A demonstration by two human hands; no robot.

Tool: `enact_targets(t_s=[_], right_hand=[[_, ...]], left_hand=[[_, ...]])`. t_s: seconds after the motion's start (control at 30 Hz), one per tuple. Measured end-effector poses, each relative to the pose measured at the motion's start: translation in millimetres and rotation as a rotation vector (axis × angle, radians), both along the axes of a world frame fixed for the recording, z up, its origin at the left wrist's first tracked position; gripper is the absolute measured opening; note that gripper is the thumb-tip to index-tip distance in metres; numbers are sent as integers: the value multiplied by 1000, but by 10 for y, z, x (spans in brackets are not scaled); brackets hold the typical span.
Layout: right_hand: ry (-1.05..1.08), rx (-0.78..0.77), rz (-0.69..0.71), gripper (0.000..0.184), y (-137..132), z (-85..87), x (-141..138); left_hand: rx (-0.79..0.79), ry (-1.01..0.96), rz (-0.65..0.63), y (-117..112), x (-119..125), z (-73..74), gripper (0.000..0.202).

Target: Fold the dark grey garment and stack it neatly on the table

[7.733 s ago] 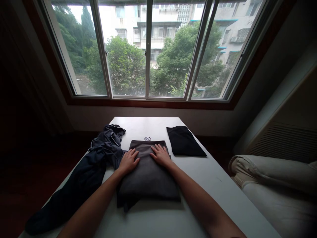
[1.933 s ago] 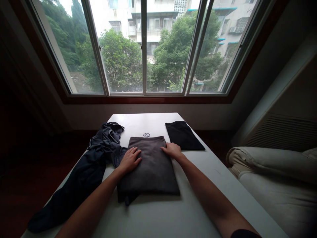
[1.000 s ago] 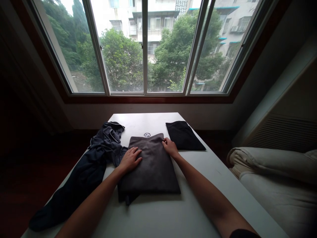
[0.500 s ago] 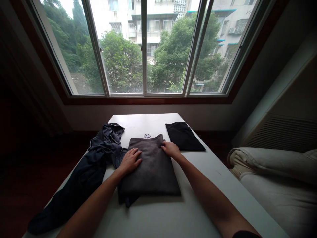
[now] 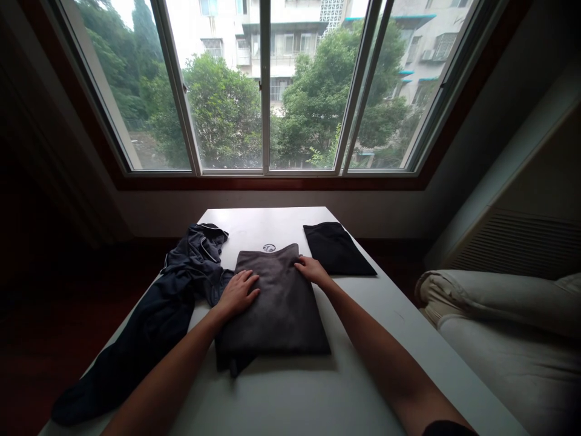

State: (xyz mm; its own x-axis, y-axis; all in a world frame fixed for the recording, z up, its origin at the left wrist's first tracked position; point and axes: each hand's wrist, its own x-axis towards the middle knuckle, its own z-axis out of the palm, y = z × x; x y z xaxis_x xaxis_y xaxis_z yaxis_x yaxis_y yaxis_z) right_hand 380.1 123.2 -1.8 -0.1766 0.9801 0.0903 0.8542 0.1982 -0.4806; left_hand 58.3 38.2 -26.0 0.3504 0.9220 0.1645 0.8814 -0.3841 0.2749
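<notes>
Resting spread left hand (image 5: 237, 293) on grey cloth (image 5: 278, 318), mid-frame; pinching its right edge with right hand (image 5: 311, 269).
Can't fully see right fingertips (image 5: 298, 264) or dark flap (image 5: 239, 364), lower centre.

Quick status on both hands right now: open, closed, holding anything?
Left hand: open, resting flat on the grey cloth, holding nothing.
Right hand: closed, pinching the cloth's right edge near its far corner.

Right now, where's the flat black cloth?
In the head view, the black cloth lies right of centre, towards the far end of the white table, just beyond the right hand.
</notes>
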Motion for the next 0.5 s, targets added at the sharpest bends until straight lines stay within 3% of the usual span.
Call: enact_targets(t_s=[0.1, 0.2, 0.33, 0.5], right_hand=[[-71, -44, -101, 24, -31, -21, 24], [-41, 117, -169, 26, -68, 34, 8], [114, 374, -20, 21, -133, 118, -111], [79, 365, 227, 29, -199, -61, -290]], left_hand=[[3, 1, 0, 0, 2, 6, 53], [10, 3, -1, 4, 1, -1, 52], [14, 11, -1, 7, -2, -18, 54], [6, 16, 0, 8, -5, -21, 54]])
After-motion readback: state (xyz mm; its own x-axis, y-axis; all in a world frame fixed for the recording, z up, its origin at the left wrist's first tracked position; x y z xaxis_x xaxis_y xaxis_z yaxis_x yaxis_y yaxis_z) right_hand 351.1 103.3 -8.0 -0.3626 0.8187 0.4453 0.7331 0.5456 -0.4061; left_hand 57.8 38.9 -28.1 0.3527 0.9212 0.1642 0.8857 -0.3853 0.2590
